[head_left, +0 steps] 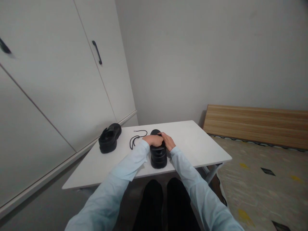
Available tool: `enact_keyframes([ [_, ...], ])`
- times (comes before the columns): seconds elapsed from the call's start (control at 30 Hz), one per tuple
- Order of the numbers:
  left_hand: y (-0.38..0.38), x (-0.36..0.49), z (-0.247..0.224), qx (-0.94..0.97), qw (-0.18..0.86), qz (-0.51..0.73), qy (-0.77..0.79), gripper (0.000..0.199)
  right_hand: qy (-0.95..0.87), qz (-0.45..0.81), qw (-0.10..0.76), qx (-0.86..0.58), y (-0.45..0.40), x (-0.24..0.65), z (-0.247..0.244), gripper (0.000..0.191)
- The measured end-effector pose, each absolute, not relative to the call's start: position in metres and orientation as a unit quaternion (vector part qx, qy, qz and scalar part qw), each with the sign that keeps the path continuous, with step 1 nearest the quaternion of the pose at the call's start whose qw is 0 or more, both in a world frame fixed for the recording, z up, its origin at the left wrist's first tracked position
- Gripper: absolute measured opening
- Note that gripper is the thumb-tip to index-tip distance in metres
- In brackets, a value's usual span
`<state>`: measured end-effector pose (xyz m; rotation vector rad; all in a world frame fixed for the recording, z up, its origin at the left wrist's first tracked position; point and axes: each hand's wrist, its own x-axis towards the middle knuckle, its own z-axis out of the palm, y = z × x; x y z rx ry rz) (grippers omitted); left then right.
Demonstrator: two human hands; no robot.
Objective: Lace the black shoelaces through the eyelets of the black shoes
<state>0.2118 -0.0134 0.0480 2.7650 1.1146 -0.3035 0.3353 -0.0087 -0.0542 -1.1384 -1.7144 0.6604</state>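
A black shoe [158, 159] sits upright on the white bench [190, 141], heel toward the near edge and toe pointing away from the person. The left hand [154, 140] lies across the top of the shoe from the left, fingers curled; whether they pinch anything is too small to tell. The right hand [168, 141] touches the shoe from the right, its fingers bent over the top toward the left hand; its grip is likewise unclear. A loose black lace [133, 140] lies in curves just left of the shoe, near the left hand. A second black shoe [108, 141] stands well apart, at the bench's left side.
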Motion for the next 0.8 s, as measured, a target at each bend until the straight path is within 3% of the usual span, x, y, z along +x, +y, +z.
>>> enact_keyframes([
  [0.2, -0.063, 0.18, 0.095, 0.946, 0.068, -0.075, 0.309, 0.028, -0.692, 0.273, 0.478, -0.467, -0.01, 0.334, -0.056, 0.056],
  [0.4, -0.088, 0.179, 0.068, 0.921, 0.018, -0.044, 0.387, 0.022, -0.676, 0.279, 0.489, -0.475, -0.008, 0.334, -0.06, 0.054],
  [0.8, -0.054, 0.189, 0.043, 0.934, 0.088, -0.026, 0.344, 0.024, -0.675, 0.28, 0.487, -0.479, -0.007, 0.334, -0.061, 0.057],
])
